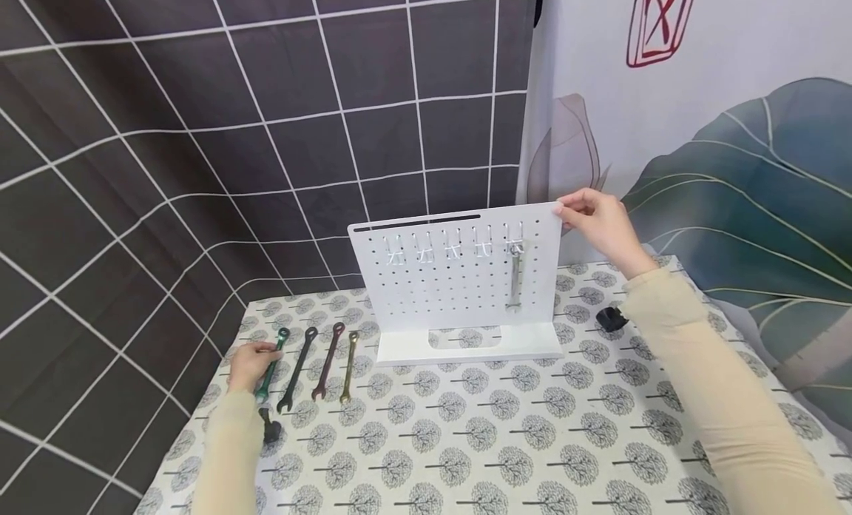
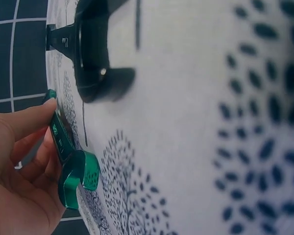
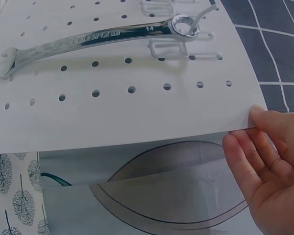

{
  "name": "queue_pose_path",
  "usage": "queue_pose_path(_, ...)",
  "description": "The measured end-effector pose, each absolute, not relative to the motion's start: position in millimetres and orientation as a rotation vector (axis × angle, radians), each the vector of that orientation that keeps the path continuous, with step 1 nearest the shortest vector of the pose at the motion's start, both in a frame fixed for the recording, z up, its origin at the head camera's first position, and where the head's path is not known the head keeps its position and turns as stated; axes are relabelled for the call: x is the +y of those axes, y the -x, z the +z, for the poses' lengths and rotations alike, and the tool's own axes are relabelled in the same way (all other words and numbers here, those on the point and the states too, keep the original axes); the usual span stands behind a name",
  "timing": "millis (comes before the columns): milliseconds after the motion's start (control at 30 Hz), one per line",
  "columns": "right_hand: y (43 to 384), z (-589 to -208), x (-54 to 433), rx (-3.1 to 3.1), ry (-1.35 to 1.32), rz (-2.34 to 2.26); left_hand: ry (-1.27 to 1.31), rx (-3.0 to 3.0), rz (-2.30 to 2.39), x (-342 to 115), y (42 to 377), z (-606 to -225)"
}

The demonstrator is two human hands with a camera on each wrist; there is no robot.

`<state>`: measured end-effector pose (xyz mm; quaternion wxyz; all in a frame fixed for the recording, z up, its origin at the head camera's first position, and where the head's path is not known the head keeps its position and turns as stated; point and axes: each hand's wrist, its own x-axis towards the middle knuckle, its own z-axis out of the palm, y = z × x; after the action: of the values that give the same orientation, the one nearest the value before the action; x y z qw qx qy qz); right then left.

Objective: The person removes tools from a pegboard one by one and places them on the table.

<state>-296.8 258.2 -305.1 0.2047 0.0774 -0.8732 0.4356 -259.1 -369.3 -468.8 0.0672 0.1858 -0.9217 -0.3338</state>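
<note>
My left hand [image 1: 249,365] pinches a green combination wrench [image 1: 269,374] at the table's left side. The left wrist view shows the wrench's open end [image 2: 71,181] past the fingers. To its right lie a black wrench [image 1: 297,369], a dark red wrench [image 1: 327,364] and a gold wrench [image 1: 349,368], side by side. My right hand [image 1: 601,225] grips the upper right corner of a white pegboard [image 1: 413,300], thumb on the front and fingers behind. A silver wrench [image 3: 103,40] hangs by its ring end on the rightmost hook.
Several white wire hooks [image 1: 424,254] run in a row along the pegboard's upper part. The board's base stands on a tree-patterned tablecloth [image 1: 492,441]. Behind are a dark grid curtain [image 1: 293,152] on the left and a leaf-printed hanging [image 1: 752,197] on the right.
</note>
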Motion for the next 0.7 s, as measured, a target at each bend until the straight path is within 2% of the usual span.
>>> queue_pose_path(700,297.2,-305.1,258.6,-2.453,-0.198,1.228,-0.536,-2.831,-1.008,-368.3,257.9,-468.7)
